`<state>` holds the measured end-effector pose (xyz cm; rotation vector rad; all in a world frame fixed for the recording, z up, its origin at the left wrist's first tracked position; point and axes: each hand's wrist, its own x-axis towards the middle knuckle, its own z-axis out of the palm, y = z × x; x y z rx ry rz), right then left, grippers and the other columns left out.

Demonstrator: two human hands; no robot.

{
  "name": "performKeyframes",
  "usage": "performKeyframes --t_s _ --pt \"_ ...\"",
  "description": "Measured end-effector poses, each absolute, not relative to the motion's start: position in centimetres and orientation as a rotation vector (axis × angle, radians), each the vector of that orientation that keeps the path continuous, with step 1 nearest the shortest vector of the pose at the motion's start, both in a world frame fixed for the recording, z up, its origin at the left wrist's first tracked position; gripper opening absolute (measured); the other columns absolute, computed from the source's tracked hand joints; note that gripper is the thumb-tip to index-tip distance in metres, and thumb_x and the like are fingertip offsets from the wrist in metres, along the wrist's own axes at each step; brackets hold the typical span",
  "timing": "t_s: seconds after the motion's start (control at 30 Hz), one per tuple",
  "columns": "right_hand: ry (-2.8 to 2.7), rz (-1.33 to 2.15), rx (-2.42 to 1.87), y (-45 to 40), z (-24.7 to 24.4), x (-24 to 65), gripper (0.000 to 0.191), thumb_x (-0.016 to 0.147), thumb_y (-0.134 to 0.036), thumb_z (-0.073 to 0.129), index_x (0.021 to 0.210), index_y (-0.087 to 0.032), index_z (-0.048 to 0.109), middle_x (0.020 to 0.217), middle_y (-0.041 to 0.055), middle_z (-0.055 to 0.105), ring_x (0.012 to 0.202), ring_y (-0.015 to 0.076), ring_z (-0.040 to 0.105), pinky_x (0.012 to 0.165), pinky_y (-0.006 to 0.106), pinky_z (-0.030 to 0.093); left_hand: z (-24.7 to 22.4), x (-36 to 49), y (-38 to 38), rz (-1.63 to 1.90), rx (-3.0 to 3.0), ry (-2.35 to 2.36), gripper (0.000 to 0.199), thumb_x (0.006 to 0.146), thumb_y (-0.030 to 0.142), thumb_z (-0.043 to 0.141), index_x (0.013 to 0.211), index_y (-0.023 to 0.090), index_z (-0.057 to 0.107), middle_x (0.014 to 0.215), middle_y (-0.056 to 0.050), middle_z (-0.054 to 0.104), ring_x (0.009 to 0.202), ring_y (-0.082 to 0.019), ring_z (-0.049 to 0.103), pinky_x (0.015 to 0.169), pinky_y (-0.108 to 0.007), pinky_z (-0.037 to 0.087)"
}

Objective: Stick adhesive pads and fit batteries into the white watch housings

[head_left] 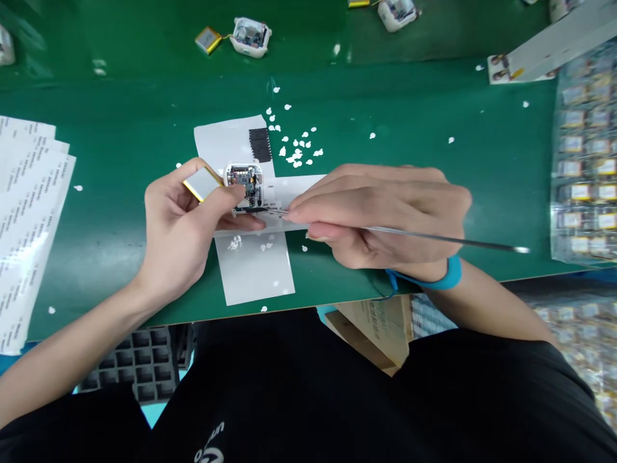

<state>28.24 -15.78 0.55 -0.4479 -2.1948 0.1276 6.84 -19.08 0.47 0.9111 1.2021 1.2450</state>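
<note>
Case (252, 175) pinched in the left hand (176, 235), thin tool (457, 240) gripped in the right hand (385, 209), its shaft slanting right and slightly near from the case's near-right corner

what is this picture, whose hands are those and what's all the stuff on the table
There is no robot here: these are a person's two bare hands, seen in one picture from a camera worn on that person's head, looking forward and down.

The left hand holds an open white case with a circuit board inside, plus a battery. The right hand holds a thin metal tool, its tip at the case's lower edge.

On the green table lie white papers, black strips, scattered white bits and, at far left, printed sheets. Another open case lies beyond the hands, and a clear tray of parts is at far right.
</note>
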Motion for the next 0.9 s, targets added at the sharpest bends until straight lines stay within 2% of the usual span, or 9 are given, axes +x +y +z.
performKeyframes --t_s 0.17,0.37,0.57,0.67,0.8,0.9 --pt "-2.22 0.183 -0.447 -15.9 0.4 28.1 0.009 0.104 -0.026 0.071 0.098 -0.019 0.072 0.082 -0.0029 0.081 0.081 0.0122 0.082 0.073 0.021 0.07 0.2 6.8 -19.3 1.264 1.014 1.183 0.024 0.071 0.006 0.084 0.063 0.018 0.065 0.063 0.004 0.064 0.047 -0.011 0.062 0.044 -0.025 0.066" --pt "-2.239 0.256 -0.448 -15.9 0.2 28.2 0.013 0.107 -0.029 0.065 0.1 -0.021 0.071 0.082 -0.0033 0.08 0.084 0.0122 0.082 0.076 0.023 0.07 0.1 6.8 -19.3 1.277 1.032 1.163 0.024 0.067 -0.002 0.081 0.062 0.017 0.068 0.064 0.004 0.068 0.044 -0.01 0.061 0.043 -0.026 0.067" --pt "-2.271 0.224 -0.45 -16.0 0.6 28.3 0.014 0.106 -0.03 0.067 0.098 -0.02 0.072 0.081 -0.0044 0.079 0.083 0.0107 0.081 0.074 0.019 0.067 0.1 6.8 -19.2 1.286 1.037 1.145 0.024 0.068 -0.005 0.078 0.063 0.017 0.07 0.064 0.004 0.068 0.047 -0.012 0.064 0.044 -0.026 0.068" --pt "-2.266 0.216 -0.439 -16.1 0.7 28.4 0.015 0.107 -0.028 0.065 0.099 -0.018 0.072 0.081 -0.0035 0.079 0.083 0.0104 0.08 0.076 0.018 0.066 0.1 6.7 -19.3 1.279 1.048 1.161 0.024 0.068 -0.005 0.079 0.063 0.017 0.069 0.065 0.004 0.069 0.047 -0.013 0.065 0.043 -0.027 0.068" --pt "-2.319 0.284 -0.444 -16.0 1.0 28.7 0.005 0.106 -0.022 0.065 0.105 -0.023 0.069 0.087 -0.0047 0.078 0.089 0.0113 0.08 0.079 0.02 0.066 0.0 6.7 -19.3 1.277 1.069 1.179 0.025 0.069 -0.004 0.081 0.063 0.017 0.069 0.064 0.005 0.068 0.047 -0.013 0.065 0.043 -0.027 0.068" --pt "-2.376 0.333 -0.436 -16.1 1.4 28.8 0.009 0.107 -0.017 0.062 0.103 -0.024 0.066 0.088 -0.0057 0.078 0.09 0.0106 0.08 0.079 0.02 0.066 -0.1 6.8 -19.3 1.272 1.092 1.191 0.025 0.071 -0.004 0.081 0.064 0.017 0.07 0.065 0.005 0.069 0.049 -0.013 0.067 0.044 -0.026 0.067"
